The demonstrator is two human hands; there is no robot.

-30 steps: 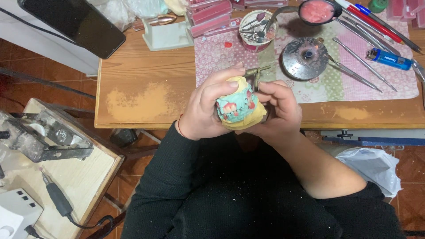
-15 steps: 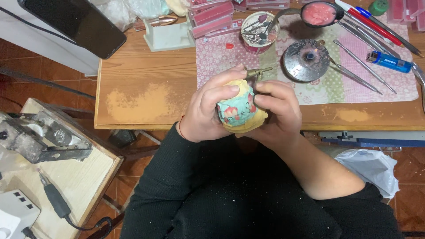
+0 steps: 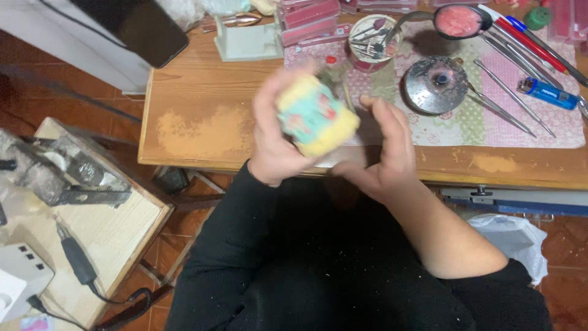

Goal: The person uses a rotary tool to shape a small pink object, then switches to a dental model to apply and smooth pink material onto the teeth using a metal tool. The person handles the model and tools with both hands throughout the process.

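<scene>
Nearest the camera, black sleeves lead up to two bare hands raised over the near edge of the wooden worktable (image 3: 202, 132). The left hand (image 3: 275, 132) is curled around a small rounded object wrapped in yellow-and-turquoise patterned cloth (image 3: 315, 116), fingers behind it and thumb at its side — a firm hold, though motion blur softens the outline. The right hand (image 3: 383, 153) sits just beside and slightly below the bundle, palm turned toward it, fingers spread and loosely bent; it grips nothing, and whether its fingertips touch the cloth cannot be told through the blur.

Beyond the hands lies a floral pink-and-green placemat (image 3: 490, 125). On it rest a round dull-metal dish (image 3: 436, 84), several slim metal hand tools (image 3: 505, 101) and a blue lighter (image 3: 547, 94). Farther back stand a round tin full of small burs (image 3: 370, 41) and a dark bowl of pink material (image 3: 462, 19) — with red and blue pens (image 3: 533, 40) at the far right.
</scene>
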